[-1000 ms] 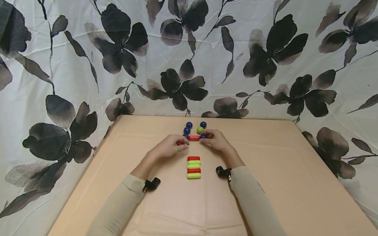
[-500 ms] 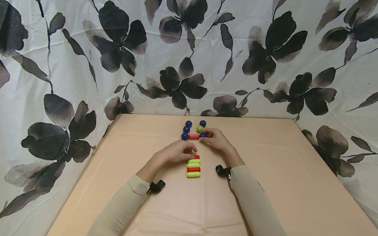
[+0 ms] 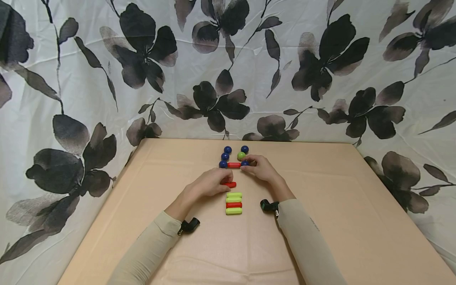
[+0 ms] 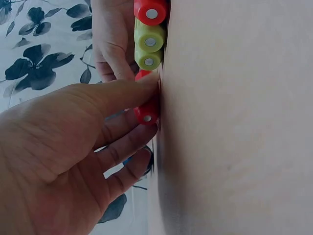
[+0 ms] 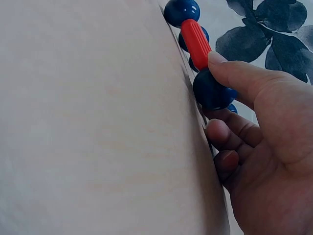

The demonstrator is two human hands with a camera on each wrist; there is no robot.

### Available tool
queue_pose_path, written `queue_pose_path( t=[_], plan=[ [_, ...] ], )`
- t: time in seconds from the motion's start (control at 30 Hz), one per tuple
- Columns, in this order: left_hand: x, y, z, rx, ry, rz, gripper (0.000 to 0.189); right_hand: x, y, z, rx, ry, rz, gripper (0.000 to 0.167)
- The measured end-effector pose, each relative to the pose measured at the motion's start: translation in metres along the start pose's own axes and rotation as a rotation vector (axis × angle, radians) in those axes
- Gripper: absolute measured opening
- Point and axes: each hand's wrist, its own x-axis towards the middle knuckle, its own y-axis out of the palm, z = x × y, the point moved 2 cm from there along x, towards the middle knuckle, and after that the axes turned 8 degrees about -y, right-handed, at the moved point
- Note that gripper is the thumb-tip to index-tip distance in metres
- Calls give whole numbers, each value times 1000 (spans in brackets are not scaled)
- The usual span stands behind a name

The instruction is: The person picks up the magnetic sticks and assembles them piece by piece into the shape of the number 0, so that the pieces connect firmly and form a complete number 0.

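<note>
Mid-frame, the left hand pinches a red stick with thumb and fingers; up and right, the right hand pinches a blue ball – maybe to keep it still.

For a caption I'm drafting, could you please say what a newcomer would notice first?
Likely the black-flowered cloth behind the table. Next, the left hand pinching a red rod beyond a row of green and red rods. Farther back, the right hand holds a blue ball at the end of another red rod.
</note>
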Motion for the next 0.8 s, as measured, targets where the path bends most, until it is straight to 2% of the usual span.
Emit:
queue_pose_path(
  t=[0.13, 0.27, 0.37, 0.5, 0.67, 0.8],
  plan=[
    [1, 0, 4, -43, 25, -31, 13, -1, 0, 2, 4, 9, 4, 35],
    [2, -2, 16, -212, 50, -27, 6, -2, 1, 2, -6, 12, 7, 35],
    [1, -7, 28, -356, 22, -29, 18, -2, 1, 2, -11, 14, 11, 36],
    [1, -11, 41, -469, -40, -41, 26, -2, 1, 2, -12, 15, 12, 36],
    [1, -11, 46, -545, -79, -14, 32, -2, 0, 3, -18, 14, 11, 36],
    [0, -12, 45, -546, -87, -9, 31, -1, 1, 3, -20, 13, 8, 36]
  ],
)
